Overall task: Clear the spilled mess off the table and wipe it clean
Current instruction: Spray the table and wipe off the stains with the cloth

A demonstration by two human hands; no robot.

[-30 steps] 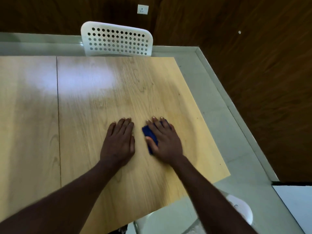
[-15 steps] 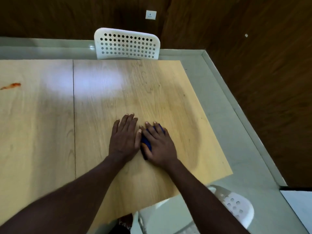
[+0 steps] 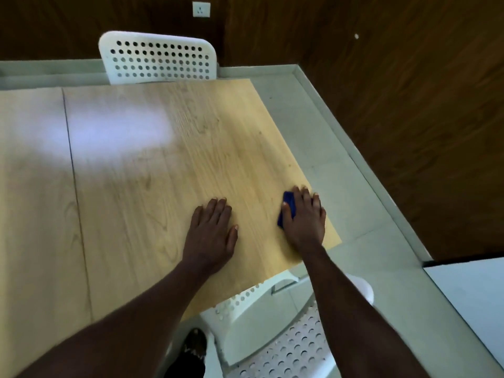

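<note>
your left hand (image 3: 211,233) lies flat on the table (image 3: 163,200), palm down, fingers straight and close together, holding nothing. your right hand (image 3: 305,219) presses a blue cloth (image 3: 287,207) onto the top with flat fingers spread over it. it is not clenched round it. the cloth is a small folded pad, soft-edged, and only its left part shows from under your fingers and thumb.

the table is smooth pale wood-grain laminate, glossy enough to carry a broad whitish glare on the far left part. a thin dark seam (image 3: 73,173) runs front to back where two panels meet.

the cloth sits just beside the table's right edge, near the near right corner, and your right fingertips reach almost to that edge. open tabletop stretches to the left and away from you.

a white plastic chair (image 3: 158,60) with a perforated, round-cornered back stands at the far edge. a second white chair (image 3: 272,336), perforated too, is below your arms at the near edge. grey floor (image 3: 327,159) runs along the right, bounded by a dark wood-panelled wall (image 3: 409,105).
</note>
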